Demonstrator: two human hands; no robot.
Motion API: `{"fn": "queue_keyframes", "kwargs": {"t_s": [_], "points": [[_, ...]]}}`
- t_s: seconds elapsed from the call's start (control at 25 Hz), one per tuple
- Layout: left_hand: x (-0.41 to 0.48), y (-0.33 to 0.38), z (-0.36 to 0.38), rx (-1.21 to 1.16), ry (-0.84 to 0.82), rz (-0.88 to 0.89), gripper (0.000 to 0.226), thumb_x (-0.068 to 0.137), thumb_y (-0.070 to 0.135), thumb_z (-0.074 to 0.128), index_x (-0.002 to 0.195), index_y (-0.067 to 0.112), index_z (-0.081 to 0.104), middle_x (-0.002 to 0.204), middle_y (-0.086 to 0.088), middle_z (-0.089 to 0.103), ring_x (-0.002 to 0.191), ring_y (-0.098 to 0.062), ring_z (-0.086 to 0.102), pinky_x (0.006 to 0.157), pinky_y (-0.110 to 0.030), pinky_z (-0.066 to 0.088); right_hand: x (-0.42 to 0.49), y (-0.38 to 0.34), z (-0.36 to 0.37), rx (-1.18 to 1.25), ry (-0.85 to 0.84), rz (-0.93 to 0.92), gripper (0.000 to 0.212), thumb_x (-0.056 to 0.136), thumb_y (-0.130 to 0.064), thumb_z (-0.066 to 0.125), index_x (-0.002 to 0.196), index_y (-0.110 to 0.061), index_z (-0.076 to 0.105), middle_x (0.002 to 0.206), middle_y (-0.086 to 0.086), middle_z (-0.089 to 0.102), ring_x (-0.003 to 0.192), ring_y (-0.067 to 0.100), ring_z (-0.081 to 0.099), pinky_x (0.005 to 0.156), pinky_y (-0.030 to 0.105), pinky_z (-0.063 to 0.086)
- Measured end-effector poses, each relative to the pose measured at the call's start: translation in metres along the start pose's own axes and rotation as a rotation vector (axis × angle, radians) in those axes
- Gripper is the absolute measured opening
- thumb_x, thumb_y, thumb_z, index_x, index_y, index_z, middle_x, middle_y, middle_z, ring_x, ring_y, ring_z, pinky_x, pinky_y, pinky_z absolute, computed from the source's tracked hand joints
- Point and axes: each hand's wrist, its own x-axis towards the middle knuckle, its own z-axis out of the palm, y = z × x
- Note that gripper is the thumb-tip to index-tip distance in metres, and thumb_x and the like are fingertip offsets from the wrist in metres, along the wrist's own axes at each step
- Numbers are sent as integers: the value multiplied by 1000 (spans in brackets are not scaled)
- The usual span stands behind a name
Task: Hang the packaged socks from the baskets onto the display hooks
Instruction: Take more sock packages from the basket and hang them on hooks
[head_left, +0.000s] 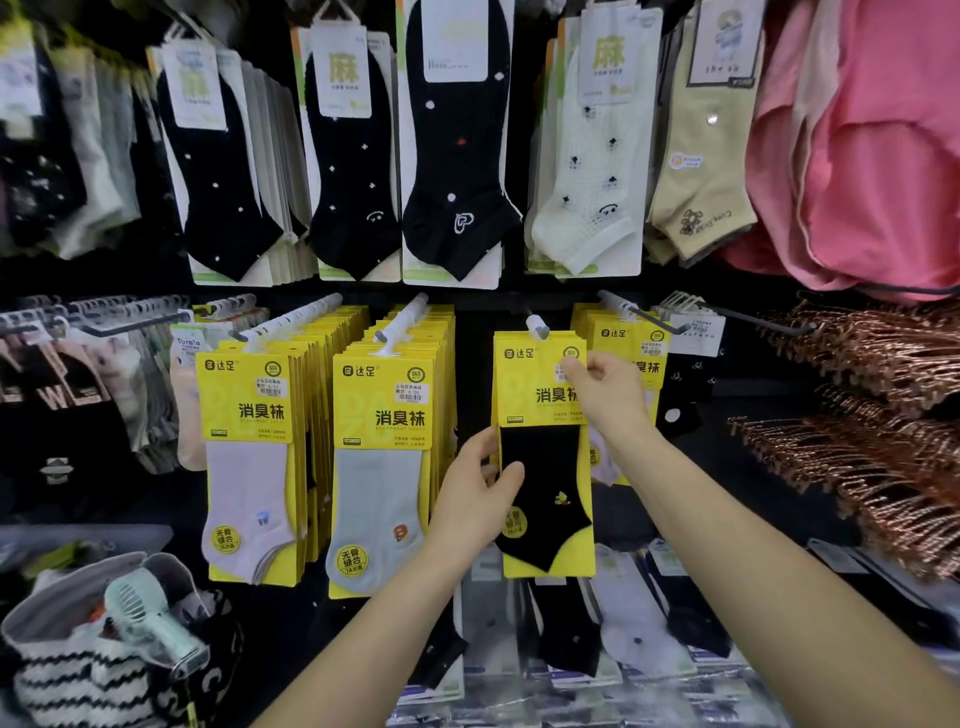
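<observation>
Sock pack: the black sock pack (545, 467) is hanging upright directly below the hook (537, 327), its yellow card top reaching the hook's white tip. I cannot tell whether its hanger is seated over the tip.
Long axis: it is running straight down from the hook, while the hook is pointing out toward the person.
Left grip: the left hand (472, 499) is clasping the pack's left edge well below the hook, thumb across the black sock, fingers going behind.
Right grip: the right hand (608, 395) is pinching the card's upper right corner, just below and right of the hook, fingers curled.
Nearer hand: the right one is sitting closer to the hook, so it is likely steering the top while the left is steadying the bottom.
Neighbours: a full stack of grey socks (382, 467) is hanging left of the hook.
</observation>
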Motion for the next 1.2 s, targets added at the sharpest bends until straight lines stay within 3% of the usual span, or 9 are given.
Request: {"fn": "queue_keyframes", "kwargs": {"t_s": [0.16,0.36,0.44,0.52,0.72,0.84,1.0,1.08,1.2], "points": [[-6,-10,2,43,-39,-92,57,92,19,56,144,17,31,143,-1,42,127,-17,46,99,-27,41,1,4,4,-36,39,7,28,91,-37,58,79,-11,57,67,-2,49,61,11,42,58,25,34],[-45,-46,-3,64,-107,-185,50,93,20,54,140,17,35,133,1,46,110,-7,50,82,-12,43,-38,45,-16,-14,44,36,23,88,-39,61,93,-16,60,83,-9,58,77,4,54,68,17,40],[-75,-72,-3,94,-142,-239,44,94,21,53,136,17,40,127,4,49,101,-1,51,76,-7,45,-79,82,-18,-62,-57,58,17,87,-35,63,90,-18,61,81,-10,59,75,3,55,64,12,39],[-110,-103,-1,102,-153,-337,39,94,18,52,132,13,44,125,1,52,101,-5,52,80,-12,46,-134,126,-14,-132,-222,131,14,87,-33,64,89,-19,62,82,-8,62,76,3,56,65,11,41],[-186,-168,10,94,-115,-592,31,92,4,52,123,-3,51,112,-14,57,107,-28,57,94,-39,45,-237,204,-6,-238,-599,299,13,87,-23,65,87,-10,63,76,1,61,74,15,56,74,31,45],[-215,-194,17,101,-107,-674,30,92,3,52,120,-6,53,101,-12,57,93,-20,54,83,-30,44,-260,231,-11,-362,-792,347,15,85,-27,68,85,-12,66,80,2,65,80,19,61,74,31,47],[-248,-221,25,107,-111,-782,30,93,4,51,122,-4,53,118,-23,59,104,-30,57,86,-35,46,-276,263,-36,-774,-1030,371,25,84,-37,67,84,-13,64,90,0,65,88,19,61,77,32,48],[-264,-230,32,140,-166,-800,31,94,6,51,123,-2,53,121,-19,59,111,-30,56,88,-31,46,-285,278,-53,-988,-1124,359,35,83,-40,67,92,-7,67,98,11,68,93,27,63,79,38,50],[-281,-239,50,193,-269,-735,33,93,9,53,124,0,53,122,-15,59,115,-26,55,86,-20,42,-304,293,-71,-1117,-1148,265,41,83,-44,65,113,-16,60,117,6,60,105,24,57,83,35,46]]}}
